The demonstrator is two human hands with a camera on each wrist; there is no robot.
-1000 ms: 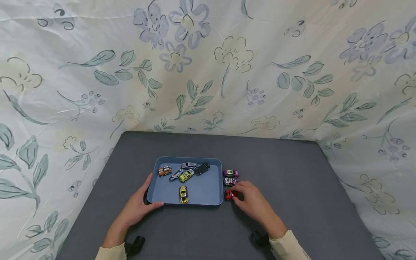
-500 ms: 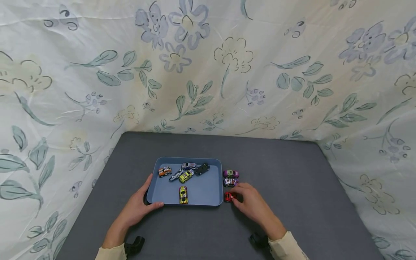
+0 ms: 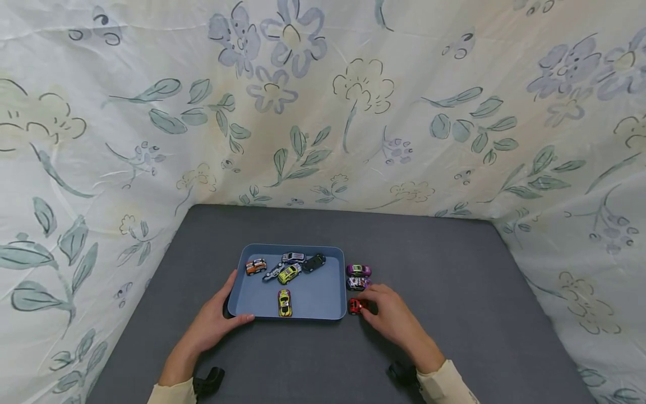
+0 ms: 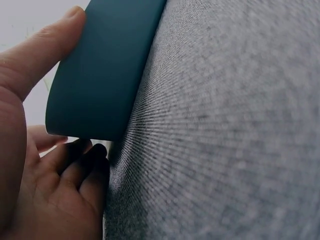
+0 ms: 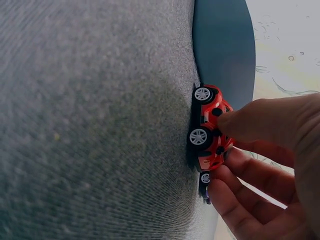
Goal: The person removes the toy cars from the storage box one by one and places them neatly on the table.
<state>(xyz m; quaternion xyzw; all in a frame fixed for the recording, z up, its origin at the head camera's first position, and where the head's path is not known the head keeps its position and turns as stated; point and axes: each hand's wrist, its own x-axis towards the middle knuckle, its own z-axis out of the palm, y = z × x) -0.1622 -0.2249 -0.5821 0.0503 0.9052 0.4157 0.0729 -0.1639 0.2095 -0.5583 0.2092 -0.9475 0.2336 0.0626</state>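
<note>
My right hand (image 3: 391,314) pinches a red toy car (image 3: 354,306) that sits on the table just right of the blue tray (image 3: 315,300). In the right wrist view the thumb presses the side of the red car (image 5: 212,120), whose wheels are on the cloth. My left hand (image 3: 212,317) grips the tray's near left corner, thumb along the front edge and fingers at the left side. The left wrist view has the tray wall (image 4: 100,75) between thumb and fingers. Inside the tray are several toy cars, among them a yellow one (image 3: 285,303) near the front.
Beyond the red car, a purple toy car (image 3: 359,270) and a white patterned one (image 3: 358,283) stand beside the tray's right wall. An orange car (image 3: 256,266) and a black car (image 3: 314,262) are in the tray's far half. Floral cloth (image 3: 323,140) hangs behind the grey table (image 3: 429,252).
Over the last second the red car and my right hand have shifted very slightly left and nearer to me. My left hand and the tray have stayed in place.
</note>
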